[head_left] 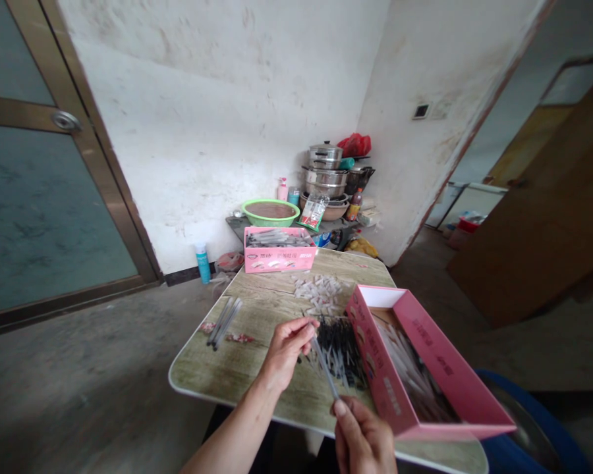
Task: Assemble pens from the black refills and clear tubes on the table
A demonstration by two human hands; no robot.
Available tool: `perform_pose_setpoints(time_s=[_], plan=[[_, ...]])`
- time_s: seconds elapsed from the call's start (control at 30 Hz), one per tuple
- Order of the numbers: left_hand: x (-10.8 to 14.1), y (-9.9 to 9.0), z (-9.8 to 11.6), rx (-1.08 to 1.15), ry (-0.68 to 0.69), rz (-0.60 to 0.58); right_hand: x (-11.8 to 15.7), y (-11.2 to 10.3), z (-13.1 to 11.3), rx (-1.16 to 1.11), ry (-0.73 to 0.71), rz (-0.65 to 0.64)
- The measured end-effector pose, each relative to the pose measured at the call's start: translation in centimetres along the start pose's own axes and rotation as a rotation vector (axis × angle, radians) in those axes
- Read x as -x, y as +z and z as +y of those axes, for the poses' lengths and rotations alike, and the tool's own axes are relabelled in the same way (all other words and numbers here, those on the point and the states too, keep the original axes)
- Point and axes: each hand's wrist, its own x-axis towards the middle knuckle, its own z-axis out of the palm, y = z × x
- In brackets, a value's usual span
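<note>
A thin translucent grey tube slants between my two hands. My left hand pinches its upper end, above the wooden-patterned table. Its lower end is in the closed fingers of my right hand, near the table's front edge. Just behind the tube lies a pile of black and grey thin pieces. Beyond that pile are small whitish pieces, scattered on the tabletop. To the right stands an open pink box with long pale and dark pieces inside. Several finished-looking grey tubes lie together at the left.
At the table's far edge stands a second pink box full of grey tubes. Behind it are a green basin, stacked pots and bottles. A blue can stands on the floor, and a blue tub is at the lower right.
</note>
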Motion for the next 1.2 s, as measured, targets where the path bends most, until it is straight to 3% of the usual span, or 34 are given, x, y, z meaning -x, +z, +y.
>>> perform_pose_setpoints(time_s=[0.07,0.23,0.5,0.63,0.73,0.8,0.9,1.03,1.2], plan=[[0.0,0.1,-0.2,0.035,-0.008,-0.001,-0.1,0.0,0.1,-0.157,0.092,-0.089],[-0.1,0.2,-0.6,0.099,-0.014,0.026,-0.1,0.2,0.0,-0.410,0.150,-0.227],[-0.8,-0.7,-0.7,-0.108,0.044,0.009,-1.5,0.9,1.0,-0.338,0.173,-0.184],[-2.3,-3.7,0.4,-0.297,0.133,0.124,-1.8,1.3,2.3,-0.175,0.163,-0.238],[-4.2,-7.7,2.1,-0.742,0.237,0.308,-1.7,1.1,3.6,-0.082,0.143,-0.202],[-5.4,-10.4,3.1,-1.089,0.264,0.364,-1.8,0.9,4.4,-0.044,0.133,-0.162],[-6.7,-13.4,3.7,-1.430,0.139,0.385,-2.2,0.6,5.2,-0.012,0.132,-0.134],[-7.3,-15.0,3.2,-1.679,0.029,0.378,-2.7,0.4,5.3,0.008,0.116,-0.154],[-7.1,-15.3,2.7,-1.728,0.016,0.378,-3.0,0.1,4.5,0.045,0.046,-0.164]])
